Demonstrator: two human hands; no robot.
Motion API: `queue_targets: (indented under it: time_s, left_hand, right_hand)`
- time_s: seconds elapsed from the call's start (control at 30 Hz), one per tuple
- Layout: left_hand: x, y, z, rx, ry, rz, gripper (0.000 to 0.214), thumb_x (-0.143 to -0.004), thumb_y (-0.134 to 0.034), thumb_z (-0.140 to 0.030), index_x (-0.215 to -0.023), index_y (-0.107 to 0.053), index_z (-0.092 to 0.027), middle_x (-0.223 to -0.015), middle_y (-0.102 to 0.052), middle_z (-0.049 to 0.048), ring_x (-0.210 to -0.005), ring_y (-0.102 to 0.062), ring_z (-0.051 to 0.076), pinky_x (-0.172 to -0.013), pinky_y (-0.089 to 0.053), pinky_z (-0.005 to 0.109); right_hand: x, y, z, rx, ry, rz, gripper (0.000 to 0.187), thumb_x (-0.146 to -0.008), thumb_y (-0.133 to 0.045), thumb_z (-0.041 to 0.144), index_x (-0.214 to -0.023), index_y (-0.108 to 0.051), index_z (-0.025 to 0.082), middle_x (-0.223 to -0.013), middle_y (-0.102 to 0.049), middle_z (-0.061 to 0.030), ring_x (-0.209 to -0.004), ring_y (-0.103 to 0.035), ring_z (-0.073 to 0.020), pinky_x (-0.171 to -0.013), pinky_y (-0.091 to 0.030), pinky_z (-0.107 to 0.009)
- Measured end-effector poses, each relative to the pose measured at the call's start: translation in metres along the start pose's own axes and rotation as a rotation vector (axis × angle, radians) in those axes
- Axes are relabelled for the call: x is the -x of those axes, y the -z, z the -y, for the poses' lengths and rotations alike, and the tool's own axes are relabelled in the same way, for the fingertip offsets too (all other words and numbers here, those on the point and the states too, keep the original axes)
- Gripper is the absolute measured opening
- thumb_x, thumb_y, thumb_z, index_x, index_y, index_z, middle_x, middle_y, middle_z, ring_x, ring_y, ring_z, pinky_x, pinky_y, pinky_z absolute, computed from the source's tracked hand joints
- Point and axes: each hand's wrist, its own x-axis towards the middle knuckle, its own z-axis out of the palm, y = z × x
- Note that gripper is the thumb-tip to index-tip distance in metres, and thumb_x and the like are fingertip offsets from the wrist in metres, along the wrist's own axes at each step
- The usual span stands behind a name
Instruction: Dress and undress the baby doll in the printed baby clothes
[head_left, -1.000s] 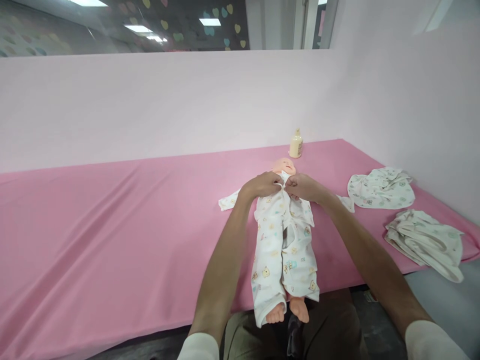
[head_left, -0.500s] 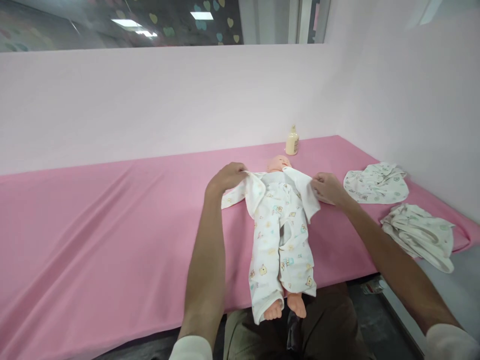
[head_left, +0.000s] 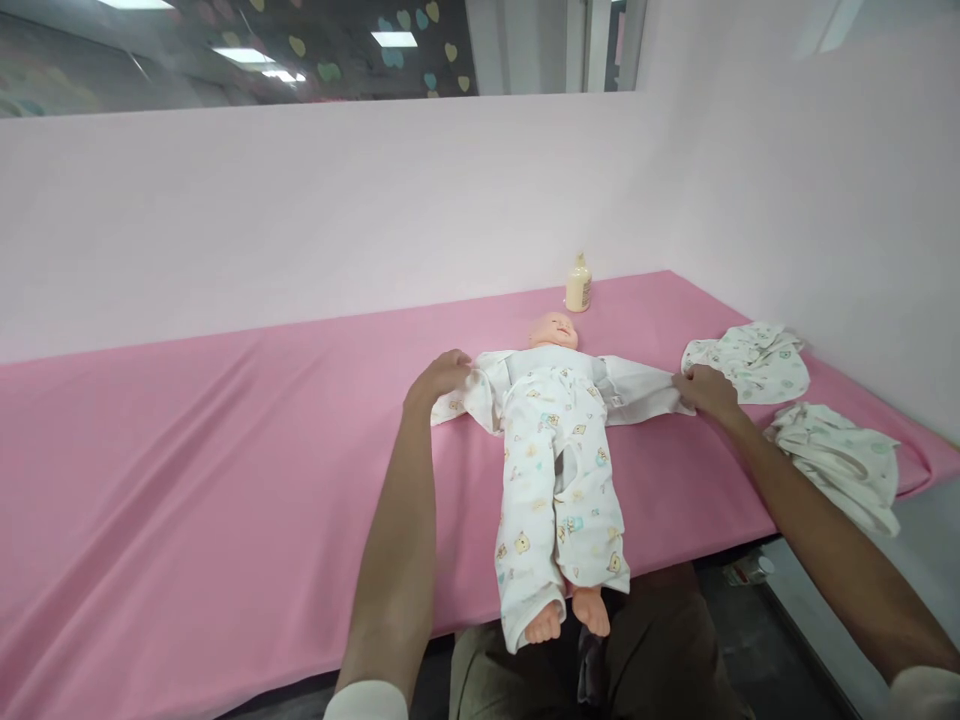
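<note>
A baby doll [head_left: 553,331] lies on its back, head toward the wall, its bare feet at the table's front edge. Printed white trousers [head_left: 559,480] cover its legs and reach high up the trunk. A white baby shirt [head_left: 637,388] is spread to both sides of the chest. My left hand [head_left: 442,378] has its fingertips closed at the edge of the shirt's left flap, beside the sleeve. On the other side, my right hand [head_left: 706,391] pinches the outer end of the right flap, drawn out sideways. The doll's arms are hidden under the cloth.
A pink sheet [head_left: 225,520] covers the table. Behind the doll's head stands a cream pump bottle [head_left: 578,285] near the wall. Two crumpled printed white cloths, one farther back [head_left: 750,362] and one nearer [head_left: 840,460], lie at the right.
My right hand has moved outward to the right, stretching the shirt's right flap flat. My left hand has shifted slightly left and down, and the left flap has opened outward. The doll's face shows more.
</note>
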Motion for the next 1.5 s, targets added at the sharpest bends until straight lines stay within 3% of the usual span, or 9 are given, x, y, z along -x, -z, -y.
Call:
queue_targets:
  time_s: [0.1, 0.23, 0.33, 0.47, 0.6, 0.73, 1.0, 1.17, 1.5]
  left_hand:
    - [-0.007, -0.014, -0.014, 0.007, -0.099, 0.015, 0.057, -0.085, -0.053, -0.047, -0.135, -0.044, -0.022, -0.135, -0.055, 0.0091, -0.111, -0.058, 0.02, -0.087, -0.045, 0.027]
    - [-0.023, -0.043, -0.03, -0.25, -0.147, -0.101, 0.038, -0.088, -0.049, -0.045, -0.11, -0.06, -0.017, -0.118, -0.064, 0.0123, -0.108, -0.059, 0.026, -0.087, -0.043, 0.032]
    - [-0.031, -0.057, -0.03, -0.296, -0.115, -0.172, 0.028, -0.092, -0.04, -0.034, -0.094, -0.061, -0.015, -0.107, -0.065, 0.0146, -0.105, -0.059, 0.028, -0.083, -0.043, 0.034]
    - [-0.037, -0.057, -0.022, -0.256, -0.076, -0.204, 0.029, -0.092, -0.036, -0.032, -0.089, -0.059, -0.015, -0.1, -0.065, 0.0149, -0.094, -0.061, 0.027, -0.074, -0.041, 0.033]
    - [-0.037, -0.047, -0.018, -0.2, -0.144, -0.161, 0.034, -0.093, -0.035, -0.036, -0.076, -0.056, -0.016, -0.083, -0.064, 0.0072, -0.077, -0.058, 0.018, -0.064, -0.037, 0.027]
    - [-0.032, -0.039, -0.014, -0.194, -0.202, -0.142, 0.037, -0.094, -0.034, -0.038, -0.069, -0.052, -0.017, -0.081, -0.063, 0.0054, -0.075, -0.055, 0.016, -0.063, -0.036, 0.025]
    - [-0.024, -0.033, -0.003, -0.259, -0.129, -0.156, 0.034, -0.091, -0.04, -0.044, -0.074, -0.056, -0.019, -0.088, -0.065, 0.0088, -0.084, -0.059, 0.022, -0.067, -0.037, 0.027]
    - [-0.021, -0.03, 0.004, -0.298, -0.039, -0.139, 0.034, -0.09, -0.042, -0.048, -0.079, -0.058, -0.02, -0.096, -0.066, 0.0102, -0.096, -0.06, 0.025, -0.074, -0.04, 0.029]
    - [-0.015, -0.016, 0.04, -0.16, 0.039, 0.036, 0.028, -0.085, -0.047, -0.037, -0.064, -0.048, -0.018, -0.07, -0.058, 0.0016, -0.068, -0.054, 0.014, -0.06, -0.036, 0.024]
  right_hand:
    - [0.006, -0.004, 0.006, 0.04, 0.123, -0.18, 0.025, -0.08, -0.044, 0.026, -0.089, -0.063, 0.014, -0.098, -0.063, -0.0169, -0.087, -0.058, -0.0275, -0.074, -0.043, -0.038]
    - [0.026, -0.005, 0.037, -0.122, 0.4, -0.342, 0.021, -0.081, -0.043, 0.023, -0.088, -0.061, 0.015, -0.099, -0.063, -0.0137, -0.097, -0.056, -0.0266, -0.088, -0.042, -0.039]
    - [0.046, -0.007, 0.082, -0.261, 0.583, -0.23, 0.019, -0.084, -0.042, 0.024, -0.088, -0.06, 0.017, -0.1, -0.064, -0.011, -0.097, -0.057, -0.0237, -0.087, -0.044, -0.036]
    - [0.067, -0.01, 0.159, -0.24, 0.777, -0.022, 0.025, -0.087, -0.045, 0.023, -0.105, -0.061, 0.015, -0.114, -0.065, -0.0101, -0.11, -0.055, -0.022, -0.095, -0.041, -0.033]
    - [0.069, -0.014, 0.227, 0.032, 0.973, 0.167, 0.031, -0.087, -0.045, 0.018, -0.114, -0.06, 0.012, -0.123, -0.062, -0.0129, -0.116, -0.054, -0.0229, -0.097, -0.04, -0.033]
    - [0.059, -0.025, 0.263, 0.267, 0.977, 0.302, 0.029, -0.078, -0.055, 0.014, -0.106, -0.063, 0.011, -0.114, -0.066, -0.016, -0.105, -0.061, -0.0268, -0.087, -0.045, -0.035]
    - [0.055, -0.042, 0.277, 0.376, 0.929, 0.359, 0.045, -0.072, -0.062, 0.016, -0.116, -0.059, 0.018, -0.125, -0.061, -0.0142, -0.124, -0.048, -0.0336, -0.103, -0.033, -0.051]
    - [0.053, -0.046, 0.279, 0.369, 0.902, 0.335, 0.05, -0.073, -0.059, 0.014, -0.122, -0.054, 0.016, -0.128, -0.058, -0.0152, -0.122, -0.049, -0.0315, -0.105, -0.03, -0.052]
    - [0.048, -0.028, 0.259, 0.293, 0.895, 0.293, 0.059, -0.074, -0.063, 0.027, -0.13, -0.049, 0.018, -0.132, -0.051, -0.0151, -0.122, -0.046, -0.0317, -0.099, -0.039, -0.048]
